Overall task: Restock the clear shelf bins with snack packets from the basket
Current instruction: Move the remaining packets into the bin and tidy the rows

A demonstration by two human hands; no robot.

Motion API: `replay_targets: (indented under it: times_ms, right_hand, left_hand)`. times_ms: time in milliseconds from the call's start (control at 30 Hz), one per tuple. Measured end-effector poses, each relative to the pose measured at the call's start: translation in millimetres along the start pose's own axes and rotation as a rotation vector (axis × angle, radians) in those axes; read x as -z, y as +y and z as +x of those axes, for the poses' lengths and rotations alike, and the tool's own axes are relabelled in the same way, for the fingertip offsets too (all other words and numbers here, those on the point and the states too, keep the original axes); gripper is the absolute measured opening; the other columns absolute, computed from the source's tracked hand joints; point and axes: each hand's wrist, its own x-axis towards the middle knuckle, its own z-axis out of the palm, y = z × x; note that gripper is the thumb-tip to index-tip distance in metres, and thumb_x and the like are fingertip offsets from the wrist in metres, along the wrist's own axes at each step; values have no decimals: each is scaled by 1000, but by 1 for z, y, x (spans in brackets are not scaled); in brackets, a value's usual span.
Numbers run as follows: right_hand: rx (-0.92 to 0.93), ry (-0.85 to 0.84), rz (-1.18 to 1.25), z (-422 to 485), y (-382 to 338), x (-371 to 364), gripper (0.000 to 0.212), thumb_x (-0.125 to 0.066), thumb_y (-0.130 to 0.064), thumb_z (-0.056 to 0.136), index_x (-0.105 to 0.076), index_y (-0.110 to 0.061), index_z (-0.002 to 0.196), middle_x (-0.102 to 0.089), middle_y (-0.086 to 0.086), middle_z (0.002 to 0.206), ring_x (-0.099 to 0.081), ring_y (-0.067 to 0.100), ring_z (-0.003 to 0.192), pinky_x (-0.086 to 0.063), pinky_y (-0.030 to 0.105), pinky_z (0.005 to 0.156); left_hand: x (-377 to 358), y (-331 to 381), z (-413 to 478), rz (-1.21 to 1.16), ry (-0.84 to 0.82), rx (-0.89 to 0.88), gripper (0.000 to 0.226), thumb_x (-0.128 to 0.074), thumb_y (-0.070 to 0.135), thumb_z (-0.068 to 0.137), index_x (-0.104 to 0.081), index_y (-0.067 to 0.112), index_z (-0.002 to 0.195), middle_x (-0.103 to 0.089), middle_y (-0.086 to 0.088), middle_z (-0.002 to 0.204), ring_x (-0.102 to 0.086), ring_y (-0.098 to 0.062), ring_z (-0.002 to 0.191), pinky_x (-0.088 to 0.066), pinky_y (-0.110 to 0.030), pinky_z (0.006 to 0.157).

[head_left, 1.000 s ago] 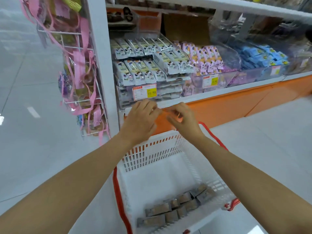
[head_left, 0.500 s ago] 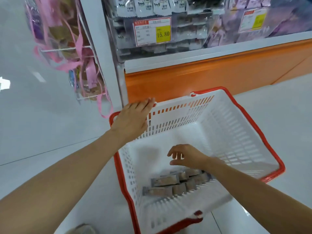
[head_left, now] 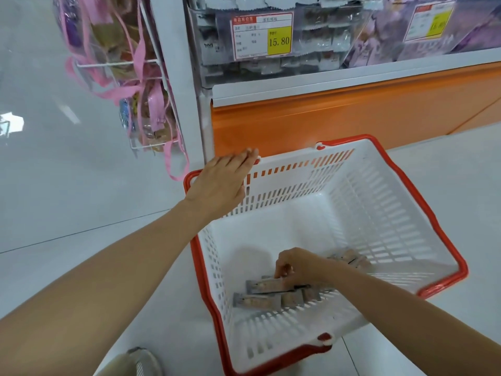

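Observation:
A white basket with a red rim (head_left: 458, 270) stands on the floor in front of the shelf. Several grey snack packets (head_left: 256, 301) lie at its near end, with a few more packets (head_left: 349, 260) behind my right wrist. My right hand (head_left: 301, 265) is down inside the basket, fingers curled onto the top packet. My left hand (head_left: 219, 183) hovers flat, fingers together, over the basket's far left corner and holds nothing. Above, the clear shelf bin (head_left: 214, 58) is packed with packets behind a 15.80 price tag (head_left: 261, 36).
A second clear bin (head_left: 466, 31) with purple packs sits to the right. The orange shelf base (head_left: 339, 120) runs behind the basket. A wire rack of pink-ribboned bags (head_left: 135, 85) hangs left of the shelf post. A shoe tip (head_left: 141, 362) shows at the bottom.
Both hands came down from the bin's front edge and my view tilted toward the basket. My right hand dropped onto the packets and curled its fingers; my left hand stayed over the rim.

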Motion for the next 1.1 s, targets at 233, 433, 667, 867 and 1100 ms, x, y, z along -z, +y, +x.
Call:
replay_targets:
  times_ms: [233, 433, 667, 867, 1100]
  right_hand:
    - [-85, -19, 91, -3, 1, 3, 11, -72, -18, 83, -73, -23, 93, -65, -10, 95, -62, 11, 93, -53, 27, 84]
    - [-64, 78, 217, -7, -3, 14, 11, -70, -19, 86, -63, -27, 89, -65, -10, 95, -63, 10, 91, -52, 21, 80]
    - [-23, 567, 644, -26, -16, 78, 17, -66, -4, 86, -67, -20, 87, -70, 0, 93, -63, 19, 84, -50, 29, 78]
    - [72, 881, 819, -50, -41, 130, 14, -60, 2, 90, -68, -9, 91, -67, 7, 86, -57, 5, 67, -46, 20, 61]
    - [149, 1014, 878, -65, -70, 159, 17, -65, -14, 91, -65, -1, 102, -68, 10, 87, -64, 17, 75, -52, 31, 70]
  left_hand:
    - [-1, 0, 0, -14, 4, 1, 71, -43, 32, 100, -4, 15, 157, -20, -4, 162, -29, -22, 144, -22, -38, 118]
    - [-1, 0, -1, -25, 21, 5, 70, -43, 31, 100, -4, 16, 157, -19, -4, 162, -28, -21, 145, -21, -36, 118]
    - [-1, 1, -1, -54, 32, 9, 69, -43, 31, 100, -8, 17, 157, -22, -3, 162, -30, -21, 144, -21, -37, 118]
    - [19, 14, 5, -256, 127, 3, 64, -38, 47, 99, -22, 19, 155, -33, -2, 157, -33, -22, 141, -24, -40, 115]
    - [51, 50, 28, -471, 326, -24, 45, -64, 37, 91, -56, 22, 133, -60, 1, 116, -50, -18, 107, -37, -26, 82]
